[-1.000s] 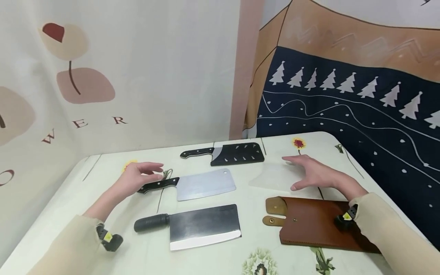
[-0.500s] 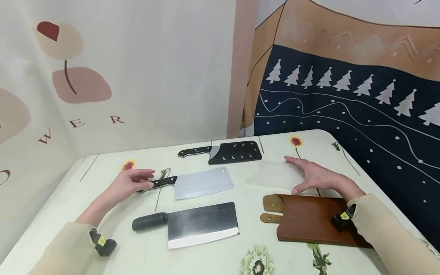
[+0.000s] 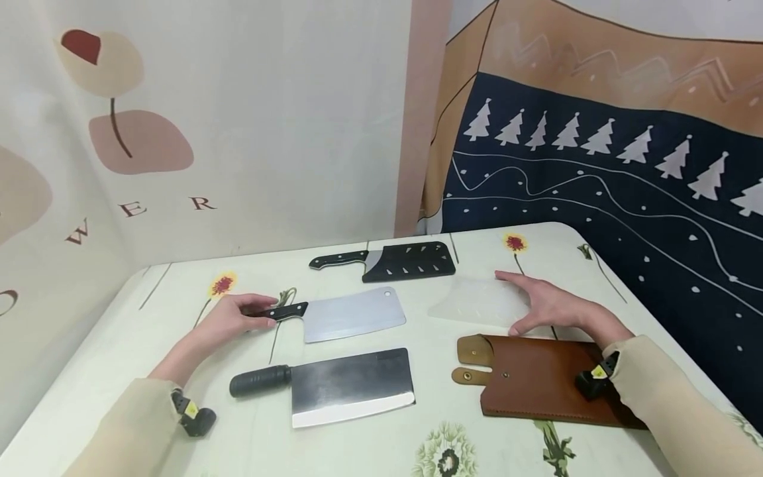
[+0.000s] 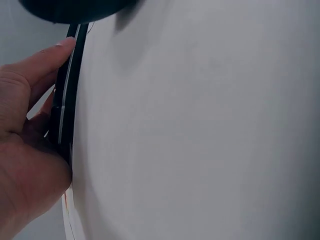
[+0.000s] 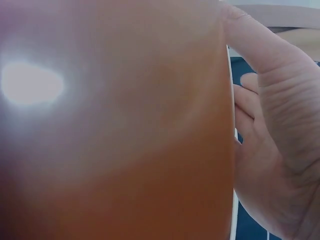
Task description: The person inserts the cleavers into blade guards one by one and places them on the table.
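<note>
In the head view, my left hand [image 3: 229, 324] holds the black riveted handle of a cleaver [image 3: 354, 314], thumb on the near side and fingers on the far side. The cleaver lies flat, blade to the right. The left wrist view shows the handle [image 4: 65, 100] along the thumb and fingers. My right hand [image 3: 551, 306] spans the right end of a translucent white blade guard [image 3: 473, 301], thumb at its near edge and fingers at its far edge. The guard lies flat on the table. In the right wrist view the brown leather sheath blocks most of the scene.
A larger cleaver [image 3: 352, 387] with a dark round handle lies in front. Behind lies another cleaver in a black slotted guard [image 3: 410, 261]. The brown leather sheath [image 3: 554, 381] sits under my right forearm. Fabric curtains [image 3: 286, 126] rise beyond the flowered tabletop [image 3: 238, 440].
My left hand has come down onto the cleaver's handle from above it and now grips it. The right hand has stayed at the white blade guard. The head view has shifted slightly.
</note>
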Motion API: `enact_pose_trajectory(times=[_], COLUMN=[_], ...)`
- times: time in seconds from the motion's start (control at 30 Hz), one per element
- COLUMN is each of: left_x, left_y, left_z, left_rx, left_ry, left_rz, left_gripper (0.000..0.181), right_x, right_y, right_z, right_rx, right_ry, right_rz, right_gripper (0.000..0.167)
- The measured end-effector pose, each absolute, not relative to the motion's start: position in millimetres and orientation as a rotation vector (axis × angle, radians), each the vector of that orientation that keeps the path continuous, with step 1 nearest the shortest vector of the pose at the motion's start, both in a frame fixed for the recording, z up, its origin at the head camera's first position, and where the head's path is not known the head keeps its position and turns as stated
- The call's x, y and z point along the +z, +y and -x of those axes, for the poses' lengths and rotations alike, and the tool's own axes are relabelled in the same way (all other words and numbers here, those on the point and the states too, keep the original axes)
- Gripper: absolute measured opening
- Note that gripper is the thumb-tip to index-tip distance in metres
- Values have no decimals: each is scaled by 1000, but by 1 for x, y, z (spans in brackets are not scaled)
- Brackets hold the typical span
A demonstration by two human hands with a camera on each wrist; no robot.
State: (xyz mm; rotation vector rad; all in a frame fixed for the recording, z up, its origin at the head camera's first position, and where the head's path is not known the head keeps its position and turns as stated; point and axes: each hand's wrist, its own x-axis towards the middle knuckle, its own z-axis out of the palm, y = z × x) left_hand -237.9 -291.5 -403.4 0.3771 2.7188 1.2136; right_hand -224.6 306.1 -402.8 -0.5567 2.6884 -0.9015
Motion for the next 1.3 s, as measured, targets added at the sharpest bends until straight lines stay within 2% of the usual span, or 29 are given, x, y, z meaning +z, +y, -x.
enact_pose_trajectory(times=[0.4,0.97,1.3], left_x=[-404,-408,-399], left_y=[-289,-289,-286], left_z=[243,243,244], left_rx=[1059,1140,1140], left_ry=[2767,2757,2705], left_rz=[-408,-451,-480], left_gripper=[45,41,40], right_x=[-403,-406,-406], right_y=[306,304,307], right_z=[231,231,229], right_rx=[-848,-868,-821], right_ry=[2677,2687,2766], right_rz=[590,592,616], right_gripper=[114,105,101])
